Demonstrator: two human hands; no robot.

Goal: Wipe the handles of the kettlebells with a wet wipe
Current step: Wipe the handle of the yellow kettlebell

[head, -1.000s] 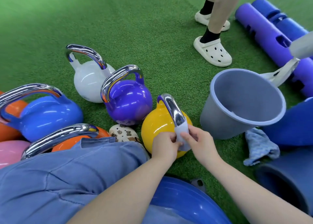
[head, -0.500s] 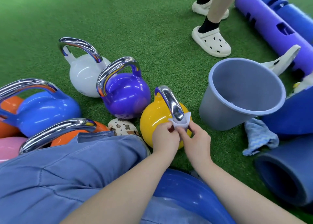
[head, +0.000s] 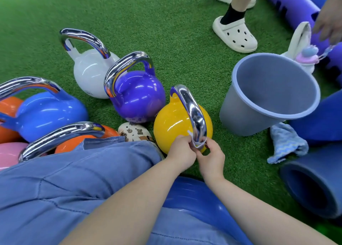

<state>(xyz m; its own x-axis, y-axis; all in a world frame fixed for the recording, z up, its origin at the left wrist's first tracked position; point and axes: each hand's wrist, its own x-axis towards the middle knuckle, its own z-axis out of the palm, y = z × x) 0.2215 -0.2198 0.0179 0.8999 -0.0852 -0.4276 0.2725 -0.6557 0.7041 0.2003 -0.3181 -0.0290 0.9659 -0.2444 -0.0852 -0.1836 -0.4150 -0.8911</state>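
Both hands pinched the wet wipe [head: 194, 140]: left hand [head: 182, 153] and right hand [head: 212, 156] each held one end, looped around the near foot of the chrome handle [head: 192, 111] on the yellow kettlebell [head: 172, 126]. Even tension and alternating pulls would probably clean best.
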